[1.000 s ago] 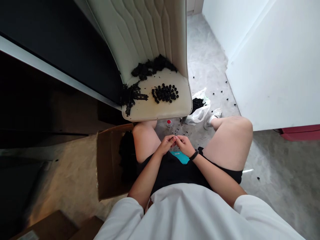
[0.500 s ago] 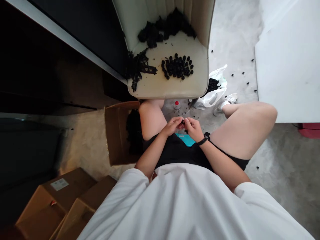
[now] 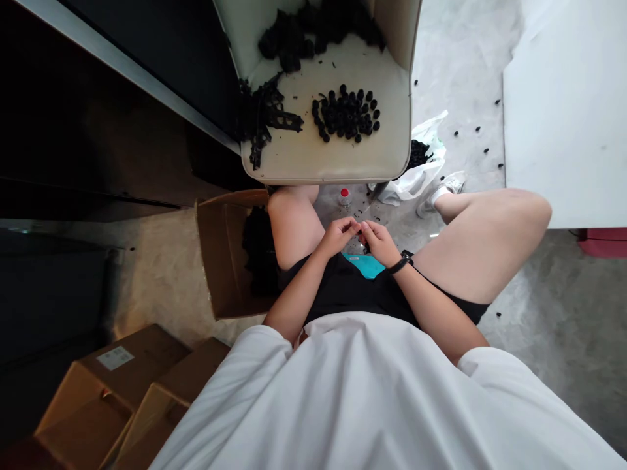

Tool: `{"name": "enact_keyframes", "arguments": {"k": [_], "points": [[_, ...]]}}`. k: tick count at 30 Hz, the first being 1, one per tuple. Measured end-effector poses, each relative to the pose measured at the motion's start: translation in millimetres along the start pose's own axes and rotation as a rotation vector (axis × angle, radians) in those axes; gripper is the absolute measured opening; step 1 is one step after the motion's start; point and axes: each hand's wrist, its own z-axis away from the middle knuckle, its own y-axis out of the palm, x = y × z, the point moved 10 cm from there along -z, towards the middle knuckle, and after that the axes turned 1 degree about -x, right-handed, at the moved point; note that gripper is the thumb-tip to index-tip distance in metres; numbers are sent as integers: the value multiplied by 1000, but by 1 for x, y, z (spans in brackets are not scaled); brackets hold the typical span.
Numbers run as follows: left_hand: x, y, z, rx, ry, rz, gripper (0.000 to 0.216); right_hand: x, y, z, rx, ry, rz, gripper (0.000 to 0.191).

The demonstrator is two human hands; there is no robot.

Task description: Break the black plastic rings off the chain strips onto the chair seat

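Observation:
Above my lap my two hands meet at the fingertips. The fingers of my left hand [image 3: 339,236] are pinched together, and whatever they grip is hidden. My right hand [image 3: 382,244], with a black band at the wrist, is closed on a small black piece [image 3: 365,247] that shows below its fingers. In front of me, the cream chair seat [image 3: 294,156] bears a cluster of small round black parts [image 3: 345,116]. Left of these lie black, branching scraps [image 3: 267,117], and a heap of dark, crumpled pieces [image 3: 318,32] rests at the chair back.
A white plastic bag [image 3: 416,183] with black parts stands right of the chair. An open cardboard box [image 3: 223,261] is by my left knee, with more boxes [image 3: 137,365] lower left. A red-capped bottle [image 3: 345,197] and scattered black bits are on the floor. A white panel [image 3: 563,130] is at right.
The view has shifted, so the chair sits slightly higher in the picture. My left fingers have straightened, and the black piece seen between both hands is now mostly covered.

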Motion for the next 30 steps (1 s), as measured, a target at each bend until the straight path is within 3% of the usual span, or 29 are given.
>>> {"name": "enact_keyframes", "arguments": {"k": [4, 9, 12, 14, 16, 18, 21, 25, 30], "points": [[14, 13, 2, 108, -170, 392, 66, 0, 9, 1, 84, 100, -306, 66], [5, 27, 11, 199, -212, 645, 67, 12, 18, 13, 108, 189, -528, 70], [4, 33, 16, 313, -230, 637, 68, 16, 18, 15, 98, 217, -537, 72], [4, 41, 23, 493, -244, 555, 72, 16, 9, 12, 49, 224, -530, 71], [4, 48, 36, 698, -253, 457, 74, 15, -12, 5, -74, 193, -533, 67], [2, 48, 42, 779, -231, 405, 72, 17, -39, -1, -225, 106, -521, 61], [-7, 35, 32, 643, -136, 412, 66, 20, -54, -3, -282, -30, -459, 53], [-15, 15, 14, 350, -28, 462, 53, 13, -38, 1, -204, -74, -365, 50], [-11, -13, 2, 58, -21, 397, 51, 21, -22, 4, -109, -107, -186, 51]]}}
